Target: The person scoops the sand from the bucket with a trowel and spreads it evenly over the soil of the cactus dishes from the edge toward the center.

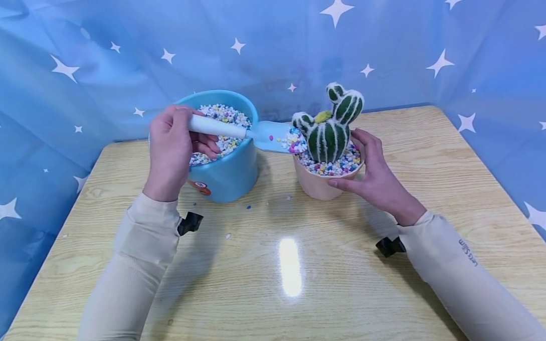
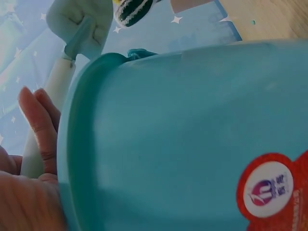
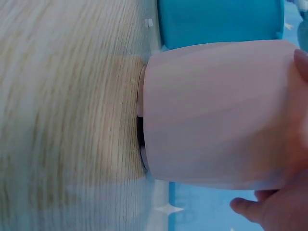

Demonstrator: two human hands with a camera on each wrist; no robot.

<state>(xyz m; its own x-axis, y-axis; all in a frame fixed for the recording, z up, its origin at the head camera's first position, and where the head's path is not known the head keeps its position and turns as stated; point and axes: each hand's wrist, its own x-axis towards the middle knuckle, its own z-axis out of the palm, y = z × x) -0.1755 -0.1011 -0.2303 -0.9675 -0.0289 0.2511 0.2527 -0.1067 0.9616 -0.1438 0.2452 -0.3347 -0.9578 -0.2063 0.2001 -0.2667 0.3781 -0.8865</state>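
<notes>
My left hand (image 1: 170, 144) holds the white handle of a small light-blue trowel (image 1: 218, 127) over a blue bucket (image 1: 232, 176) filled with multicoloured pebbles (image 1: 225, 113). Some pebbles lie on the blade's tip, at the rim of a pale pink pot (image 1: 317, 184). In that pot a green cactus (image 1: 329, 141) with white fuzzy ribs stands in similar pebbles. My right hand (image 1: 381, 182) grips the pot's right side, thumb at the front near the rim. In the left wrist view the bucket wall (image 2: 183, 125) hides much of the scene; the right wrist view shows the pot (image 3: 216, 115) standing on the table.
The wooden table (image 1: 250, 300) carries a few stray pebbles (image 1: 248, 207) in front of the bucket and pot. Behind it hangs a blue cloth (image 1: 268, 35) with white stars, close to the bucket. A red and white sticker (image 2: 269, 192) marks the bucket.
</notes>
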